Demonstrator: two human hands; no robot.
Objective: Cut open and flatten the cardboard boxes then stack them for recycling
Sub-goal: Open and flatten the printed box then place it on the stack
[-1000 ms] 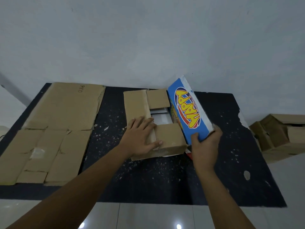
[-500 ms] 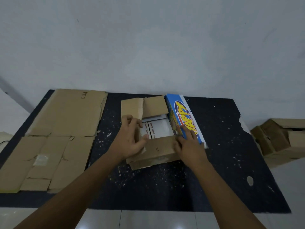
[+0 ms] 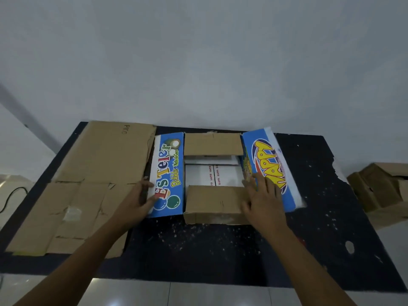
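We see a printed cardboard box [image 3: 213,191] lying opened at the middle of a dark mat [image 3: 220,250], its two blue flaps spread outward. The left hand [image 3: 138,198] grips the edge of the left blue flap [image 3: 167,173], thumb on top; how the other fingers lie we cannot tell. The right hand [image 3: 263,199], fingers straight and spread, presses the right blue flap [image 3: 269,164]. Flattened brown cardboard [image 3: 88,186] lies just beside it on the left; another brown box [image 3: 384,188] sits well apart at right.
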